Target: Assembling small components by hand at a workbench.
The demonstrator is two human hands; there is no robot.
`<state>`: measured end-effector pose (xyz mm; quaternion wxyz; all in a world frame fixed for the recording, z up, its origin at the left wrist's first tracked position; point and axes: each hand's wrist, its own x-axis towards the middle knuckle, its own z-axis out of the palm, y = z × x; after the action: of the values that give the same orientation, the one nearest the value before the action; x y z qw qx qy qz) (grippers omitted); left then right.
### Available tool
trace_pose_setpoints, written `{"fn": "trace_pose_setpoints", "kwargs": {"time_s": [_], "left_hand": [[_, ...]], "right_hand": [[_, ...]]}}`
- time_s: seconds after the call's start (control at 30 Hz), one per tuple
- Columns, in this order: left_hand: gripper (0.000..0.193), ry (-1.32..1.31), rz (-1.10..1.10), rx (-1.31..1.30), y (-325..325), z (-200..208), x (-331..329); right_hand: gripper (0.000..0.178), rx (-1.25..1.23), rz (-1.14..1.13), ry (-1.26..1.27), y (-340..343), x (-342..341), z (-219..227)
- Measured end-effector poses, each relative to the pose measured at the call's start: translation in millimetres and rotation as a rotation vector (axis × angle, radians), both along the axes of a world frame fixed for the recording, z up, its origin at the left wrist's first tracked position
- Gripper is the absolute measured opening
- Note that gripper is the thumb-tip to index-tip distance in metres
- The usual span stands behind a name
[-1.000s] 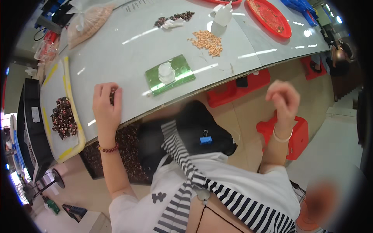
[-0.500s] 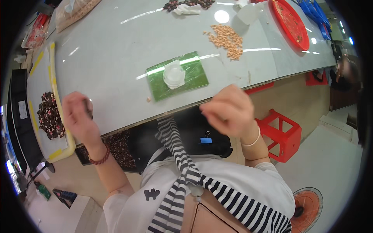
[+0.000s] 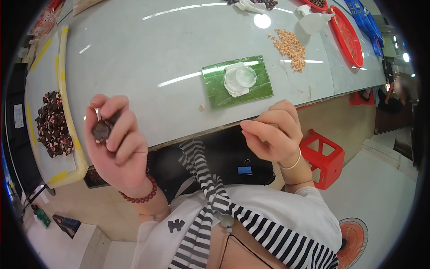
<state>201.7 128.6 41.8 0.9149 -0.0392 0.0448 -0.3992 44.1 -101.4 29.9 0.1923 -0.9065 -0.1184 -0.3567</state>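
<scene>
My left hand (image 3: 118,143) is at the left over the table edge, palm turned up and fingers curled. Several dark brown, lumpy pieces (image 3: 102,130) sit in it, partly hidden by the fingers. To the right, my right hand (image 3: 277,133) hangs by the front edge with thumb and fingertips pressed together; whatever they pinch, if anything, is too small or hidden. Between and beyond the hands lies a green rectangular slab (image 3: 215,96) bearing a white soft-looking lump (image 3: 233,85) and a clear round disc (image 3: 246,77). A single tan bit (image 3: 202,107) rests beside the slab.
At far left, a yellow-taped tray (image 3: 71,130) bears a heap of dark pieces (image 3: 53,125) with pink and cream bits. Tan bits (image 3: 291,49) are scattered beyond the slab, near a white bottle (image 3: 313,23) and red round tray (image 3: 347,38). A red stool (image 3: 329,159) stands right.
My left hand has moved rightward and turned palm up, bringing the dark pieces into plain sight. My right hand stays by the edge, still pinched. The view has shifted, so the table appears farther right.
</scene>
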Motion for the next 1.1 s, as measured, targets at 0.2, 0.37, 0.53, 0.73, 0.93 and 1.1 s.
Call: {"fn": "trace_pose_setpoints", "kwargs": {"time_s": [0.2, 0.37, 0.53, 0.73, 0.93, 1.1], "left_hand": [[0.02, -0.099, 0.047, 0.065, -12, -13, -3], [0.017, -0.181, 0.062, 0.073, -16, -17, -3], [0.015, -0.235, 0.09, 0.078, -19, -19, -4], [0.015, -0.23, 0.076, 0.046, -20, -19, -3], [0.011, -0.217, 0.095, 0.066, -19, -18, -3], [0.01, -0.235, 0.094, 0.076, -19, -18, -3]], "right_hand": [[0.042, -0.273, 0.017, 0.238, 40, 25, 18], [0.045, -0.275, -0.107, 0.24, 38, 31, 15], [0.034, -0.225, -0.078, 0.363, 40, 37, 28], [0.028, -0.087, -0.042, 0.36, 34, 32, 20], [0.027, -0.06, -0.029, 0.321, 19, 15, 15], [0.029, -0.022, -0.117, 0.283, 5, 4, 13]]}}
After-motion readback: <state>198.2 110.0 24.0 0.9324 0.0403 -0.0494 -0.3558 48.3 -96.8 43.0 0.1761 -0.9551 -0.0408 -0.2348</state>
